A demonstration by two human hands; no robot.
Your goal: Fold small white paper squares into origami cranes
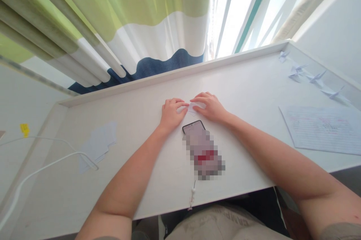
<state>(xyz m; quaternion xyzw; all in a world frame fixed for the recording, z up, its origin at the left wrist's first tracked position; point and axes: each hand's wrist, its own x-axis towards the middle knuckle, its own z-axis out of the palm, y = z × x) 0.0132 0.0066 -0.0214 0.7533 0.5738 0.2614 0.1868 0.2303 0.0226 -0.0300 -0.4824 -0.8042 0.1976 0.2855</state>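
Both hands meet over a small folded piece of white paper [192, 108] on the white desk [135, 120]. My left hand [172, 112] pinches its left side between thumb and fingers. From the right, my right hand [208, 106] closes thumb and fingertips on the other side. The fingers cover part of the paper, so its exact folds are hard to make out. Just below the hands lies a phone [194, 127], its screen mostly blurred, with a beaded strap [193, 191] hanging toward the desk's front edge.
Several folded paper figures [317, 78] stand along the right back side. Below them lies a lined, written notebook [321, 127]. Loose white paper sheets [98, 144] are on the left, crossed by a white cable [50, 163]. A raised ledge [169, 76] runs along the back, before the curtain [158, 18].
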